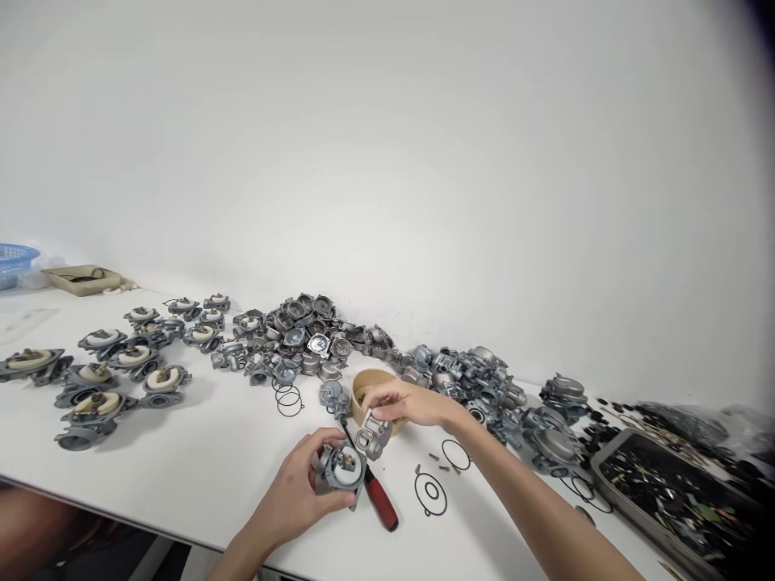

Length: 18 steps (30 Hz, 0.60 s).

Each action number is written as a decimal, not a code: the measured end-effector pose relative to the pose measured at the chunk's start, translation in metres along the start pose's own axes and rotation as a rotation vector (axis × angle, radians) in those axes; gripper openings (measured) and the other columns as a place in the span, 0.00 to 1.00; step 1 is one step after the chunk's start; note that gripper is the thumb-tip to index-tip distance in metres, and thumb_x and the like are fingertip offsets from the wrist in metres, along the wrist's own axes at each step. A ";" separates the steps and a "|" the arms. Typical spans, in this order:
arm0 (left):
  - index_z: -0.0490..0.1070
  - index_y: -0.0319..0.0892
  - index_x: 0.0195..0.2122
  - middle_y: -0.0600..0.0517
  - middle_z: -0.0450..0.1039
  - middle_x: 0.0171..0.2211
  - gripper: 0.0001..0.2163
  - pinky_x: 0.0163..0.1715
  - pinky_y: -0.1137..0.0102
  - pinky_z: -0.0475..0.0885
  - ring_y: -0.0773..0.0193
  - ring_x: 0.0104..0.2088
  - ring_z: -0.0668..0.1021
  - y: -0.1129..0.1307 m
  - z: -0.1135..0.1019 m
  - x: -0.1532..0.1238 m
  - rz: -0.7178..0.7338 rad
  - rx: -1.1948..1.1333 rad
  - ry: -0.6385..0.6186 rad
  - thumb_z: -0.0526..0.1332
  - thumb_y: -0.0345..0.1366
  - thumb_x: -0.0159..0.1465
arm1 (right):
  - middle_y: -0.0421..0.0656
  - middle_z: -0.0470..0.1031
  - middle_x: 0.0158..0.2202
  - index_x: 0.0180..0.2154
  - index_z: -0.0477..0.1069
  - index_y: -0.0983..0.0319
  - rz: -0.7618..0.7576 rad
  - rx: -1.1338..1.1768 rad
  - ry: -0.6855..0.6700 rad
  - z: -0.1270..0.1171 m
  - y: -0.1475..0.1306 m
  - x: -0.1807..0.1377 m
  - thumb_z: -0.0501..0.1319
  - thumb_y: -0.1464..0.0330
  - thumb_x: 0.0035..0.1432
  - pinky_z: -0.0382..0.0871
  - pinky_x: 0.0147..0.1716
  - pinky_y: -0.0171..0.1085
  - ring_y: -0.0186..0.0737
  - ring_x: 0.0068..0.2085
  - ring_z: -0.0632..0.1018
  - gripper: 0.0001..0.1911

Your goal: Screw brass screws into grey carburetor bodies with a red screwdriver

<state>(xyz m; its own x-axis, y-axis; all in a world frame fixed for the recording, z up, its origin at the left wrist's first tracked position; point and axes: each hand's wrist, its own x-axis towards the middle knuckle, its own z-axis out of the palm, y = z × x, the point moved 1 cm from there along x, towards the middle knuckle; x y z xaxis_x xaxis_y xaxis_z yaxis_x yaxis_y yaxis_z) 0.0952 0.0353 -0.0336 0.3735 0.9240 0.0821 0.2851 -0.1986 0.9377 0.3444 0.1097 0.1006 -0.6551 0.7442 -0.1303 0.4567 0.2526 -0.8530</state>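
Observation:
Near the table's front edge, my left hand [296,490] grips a grey metal carburetor body [343,470] with a white float facing up. Just right of it and a little higher, my right hand [403,402] pinches a small grey metal cover [374,436], which looks like a float bowl. The two parts are close together; whether they touch I cannot tell. A screwdriver with a red handle [383,502] lies beneath them, its shaft partly hidden. Behind my right hand stands a round tan container [367,379], its contents mostly hidden by the fingers.
Several carburetor bodies with white floats [95,411] stand at left. Heaps of metal covers [303,327] and carburetors [478,379] line the wall. Black rubber rings [430,494] and small brass screws [444,468] lie at right, near a metal tray [635,504] of dark parts.

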 end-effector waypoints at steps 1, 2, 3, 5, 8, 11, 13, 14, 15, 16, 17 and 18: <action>0.72 0.48 0.63 0.46 0.74 0.59 0.31 0.42 0.64 0.71 0.56 0.42 0.76 0.000 0.001 0.000 0.003 0.001 0.005 0.75 0.40 0.59 | 0.41 0.80 0.40 0.39 0.83 0.58 0.027 0.030 0.013 0.003 0.001 0.001 0.70 0.61 0.63 0.69 0.38 0.35 0.38 0.39 0.77 0.08; 0.72 0.47 0.63 0.45 0.74 0.59 0.31 0.43 0.63 0.71 0.54 0.43 0.76 0.000 0.001 0.000 0.008 0.004 0.012 0.75 0.40 0.59 | 0.41 0.80 0.39 0.39 0.81 0.58 0.061 0.065 0.031 0.007 0.003 0.003 0.68 0.59 0.64 0.68 0.35 0.34 0.38 0.37 0.77 0.09; 0.72 0.47 0.63 0.45 0.74 0.59 0.31 0.45 0.62 0.72 0.52 0.45 0.77 0.000 0.002 0.000 0.014 0.009 0.020 0.75 0.40 0.59 | 0.41 0.80 0.38 0.40 0.80 0.58 0.099 0.105 0.051 0.011 0.006 0.004 0.66 0.58 0.66 0.66 0.31 0.33 0.37 0.34 0.78 0.11; 0.73 0.47 0.62 0.45 0.75 0.58 0.29 0.49 0.60 0.72 0.49 0.50 0.77 0.002 0.002 0.000 0.032 0.022 0.032 0.75 0.39 0.59 | 0.41 0.79 0.35 0.40 0.76 0.58 0.175 0.193 0.086 0.022 0.013 0.005 0.62 0.57 0.66 0.60 0.22 0.32 0.36 0.28 0.79 0.12; 0.75 0.48 0.57 0.47 0.77 0.55 0.24 0.54 0.58 0.70 0.47 0.52 0.77 0.005 0.003 -0.001 0.071 0.052 0.040 0.76 0.36 0.60 | 0.39 0.75 0.28 0.39 0.71 0.57 0.271 0.315 0.125 0.043 0.024 0.004 0.58 0.59 0.64 0.59 0.17 0.31 0.36 0.21 0.76 0.09; 0.76 0.47 0.55 0.48 0.77 0.53 0.22 0.56 0.57 0.70 0.47 0.53 0.76 0.009 0.003 -0.001 0.100 0.081 0.054 0.77 0.34 0.60 | 0.35 0.67 0.20 0.38 0.68 0.58 0.346 0.391 0.160 0.063 0.032 0.001 0.57 0.62 0.64 0.65 0.16 0.33 0.34 0.16 0.69 0.07; 0.76 0.46 0.55 0.47 0.77 0.53 0.22 0.55 0.57 0.70 0.46 0.54 0.76 0.010 0.004 -0.001 0.114 0.098 0.065 0.77 0.34 0.61 | 0.34 0.67 0.20 0.40 0.68 0.58 0.363 0.411 0.191 0.072 0.036 -0.002 0.55 0.60 0.68 0.65 0.15 0.31 0.33 0.15 0.68 0.09; 0.75 0.46 0.55 0.46 0.77 0.52 0.22 0.55 0.57 0.70 0.45 0.54 0.76 0.010 0.004 -0.002 0.120 0.107 0.071 0.77 0.34 0.61 | 0.35 0.68 0.20 0.43 0.68 0.58 0.361 0.412 0.208 0.075 0.037 -0.004 0.53 0.58 0.71 0.63 0.15 0.30 0.33 0.15 0.69 0.12; 0.75 0.45 0.55 0.46 0.77 0.52 0.22 0.55 0.57 0.70 0.45 0.54 0.76 0.009 0.005 -0.002 0.125 0.116 0.077 0.77 0.35 0.61 | 0.36 0.71 0.22 0.46 0.68 0.58 0.353 0.409 0.220 0.077 0.038 -0.006 0.51 0.56 0.74 0.63 0.15 0.30 0.34 0.16 0.72 0.15; 0.75 0.45 0.54 0.45 0.77 0.52 0.21 0.55 0.56 0.70 0.44 0.54 0.75 0.008 0.005 -0.002 0.129 0.123 0.084 0.77 0.36 0.62 | 0.38 0.74 0.24 0.51 0.68 0.59 0.341 0.401 0.222 0.079 0.038 -0.009 0.50 0.53 0.75 0.64 0.16 0.30 0.35 0.17 0.75 0.18; 0.75 0.45 0.54 0.45 0.77 0.52 0.20 0.55 0.55 0.70 0.43 0.54 0.75 0.007 0.006 -0.002 0.133 0.129 0.088 0.77 0.37 0.62 | 0.39 0.77 0.25 0.55 0.67 0.59 0.325 0.388 0.213 0.079 0.038 -0.013 0.49 0.50 0.76 0.67 0.17 0.31 0.37 0.19 0.78 0.22; 0.75 0.45 0.54 0.45 0.77 0.52 0.20 0.55 0.55 0.70 0.43 0.54 0.75 0.006 0.006 -0.002 0.136 0.132 0.092 0.76 0.37 0.62 | 0.40 0.79 0.27 0.59 0.66 0.59 0.305 0.368 0.200 0.080 0.038 -0.017 0.51 0.47 0.75 0.70 0.19 0.32 0.40 0.21 0.81 0.26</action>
<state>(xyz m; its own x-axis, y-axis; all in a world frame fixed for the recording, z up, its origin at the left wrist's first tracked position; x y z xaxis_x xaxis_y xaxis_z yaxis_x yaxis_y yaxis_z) 0.1013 0.0304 -0.0305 0.3363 0.9104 0.2409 0.3531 -0.3590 0.8640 0.3248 0.0572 0.0301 -0.3812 0.8628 -0.3322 0.3431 -0.2016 -0.9174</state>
